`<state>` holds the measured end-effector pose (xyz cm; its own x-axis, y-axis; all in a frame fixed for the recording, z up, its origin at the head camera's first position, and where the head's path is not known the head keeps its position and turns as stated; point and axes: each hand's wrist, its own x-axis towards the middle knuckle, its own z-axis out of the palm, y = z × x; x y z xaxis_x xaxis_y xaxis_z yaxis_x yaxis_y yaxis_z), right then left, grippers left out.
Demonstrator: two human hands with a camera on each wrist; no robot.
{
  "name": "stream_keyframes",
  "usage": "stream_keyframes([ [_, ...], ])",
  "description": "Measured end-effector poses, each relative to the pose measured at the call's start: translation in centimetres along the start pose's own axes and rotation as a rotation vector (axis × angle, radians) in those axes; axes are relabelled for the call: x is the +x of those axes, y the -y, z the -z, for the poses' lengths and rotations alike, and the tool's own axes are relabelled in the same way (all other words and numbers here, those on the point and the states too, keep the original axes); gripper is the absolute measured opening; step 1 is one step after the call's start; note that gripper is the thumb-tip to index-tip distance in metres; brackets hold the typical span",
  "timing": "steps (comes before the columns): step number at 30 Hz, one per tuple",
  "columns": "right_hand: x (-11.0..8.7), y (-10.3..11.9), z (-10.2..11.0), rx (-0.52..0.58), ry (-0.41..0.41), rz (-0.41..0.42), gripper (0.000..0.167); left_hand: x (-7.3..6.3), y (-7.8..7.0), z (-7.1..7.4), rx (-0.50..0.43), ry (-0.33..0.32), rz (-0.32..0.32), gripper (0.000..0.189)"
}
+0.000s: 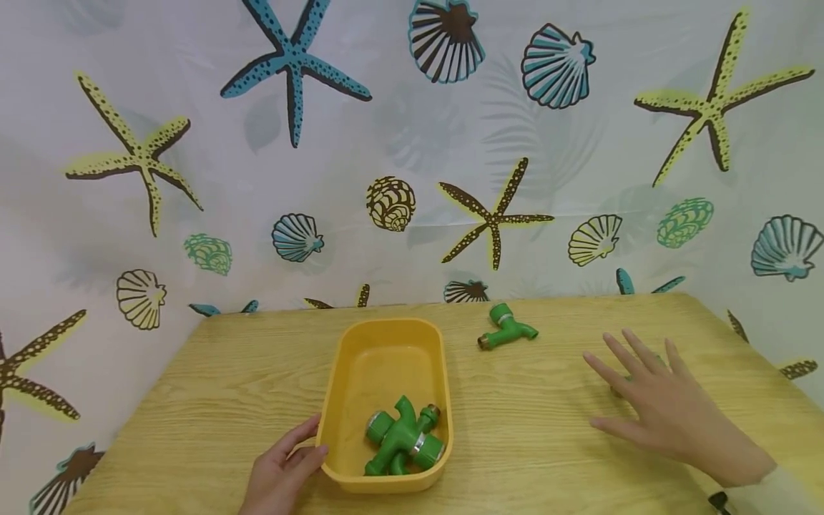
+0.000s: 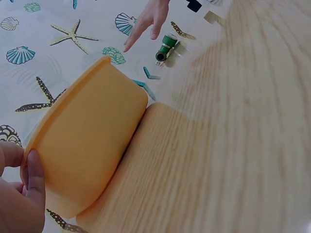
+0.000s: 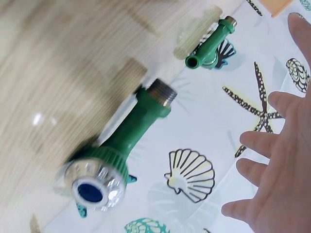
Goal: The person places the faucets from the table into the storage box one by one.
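My left hand (image 1: 286,465) pinches the left rim of a yellow plastic bin (image 1: 394,368), thumb outside and fingers at the edge. At the near end of that bin, green taps (image 1: 404,438) with silver collars lie piled together. Fingers spread, my right hand (image 1: 672,415) hovers over the right of the table, touching nothing. Below it lies another green tap (image 3: 129,128), mostly hidden by the hand in the head view. The right wrist view shows this tap's threaded brass end and its chrome head with a blue centre.
One more green tap (image 1: 508,330) lies near the table's back edge, right of the bin. The wooden table (image 1: 244,386) ends at a cloth (image 1: 360,143) printed with starfish and shells, which hangs behind and at both sides.
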<state>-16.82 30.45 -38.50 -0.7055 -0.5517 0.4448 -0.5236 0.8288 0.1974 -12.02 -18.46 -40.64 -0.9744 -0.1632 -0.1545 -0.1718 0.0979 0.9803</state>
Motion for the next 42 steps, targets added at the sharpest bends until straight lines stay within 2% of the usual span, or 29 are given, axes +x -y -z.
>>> stream_keyframes([
  [5,-1.2,-1.0,1.0,-0.011,-0.001,-0.043,0.088,-0.1,0.0,-0.2,-0.004,-0.001,0.009,0.056],
  [11,-1.4,-1.6,1.4,-0.034,-0.007,-0.061,0.092,-0.1,0.0,-0.2,-0.011,0.002,0.001,0.056],
  [33,-1.0,-2.1,0.4,-0.016,-0.013,-0.061,0.084,-0.3,-0.2,-0.1,0.015,0.022,-0.015,0.054],
  [42,-1.0,-2.8,0.0,-0.01,0.026,-0.091,0.083,-0.4,-0.3,-0.2,0.016,0.018,-0.011,0.053],
])
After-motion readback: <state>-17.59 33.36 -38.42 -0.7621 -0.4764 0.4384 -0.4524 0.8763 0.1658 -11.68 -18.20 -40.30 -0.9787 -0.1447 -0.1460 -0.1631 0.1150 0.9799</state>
